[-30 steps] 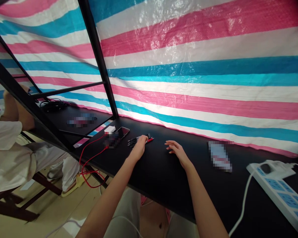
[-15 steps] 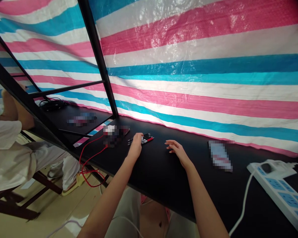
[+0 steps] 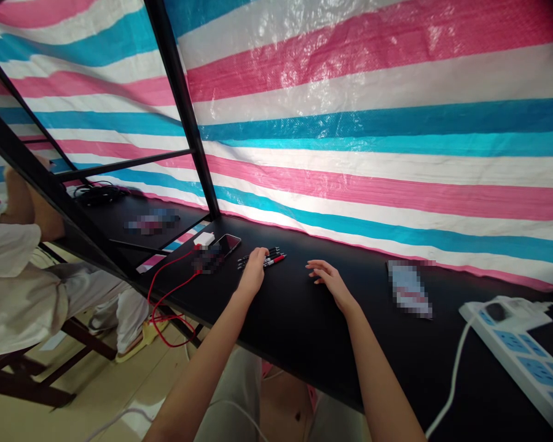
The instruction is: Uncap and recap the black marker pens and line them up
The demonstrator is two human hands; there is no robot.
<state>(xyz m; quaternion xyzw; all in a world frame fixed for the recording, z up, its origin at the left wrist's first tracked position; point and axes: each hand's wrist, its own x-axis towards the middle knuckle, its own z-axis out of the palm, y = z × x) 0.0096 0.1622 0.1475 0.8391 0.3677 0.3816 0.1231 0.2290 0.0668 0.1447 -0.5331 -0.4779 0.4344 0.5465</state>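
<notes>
Pens (image 3: 268, 258), blk/red, near counter (image 3: 304, 331) back edge: left hand (image 3: 253, 270) lies on them, fingers curled, grip unclear. Right hand (image 3: 327, 277) open, flat on counter, holds nothing.

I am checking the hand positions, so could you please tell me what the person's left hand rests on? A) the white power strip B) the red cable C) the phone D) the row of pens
D: the left hand lies on the row of pens on the black table, while the right hand rests flat on the bare tabletop beside them.
</notes>
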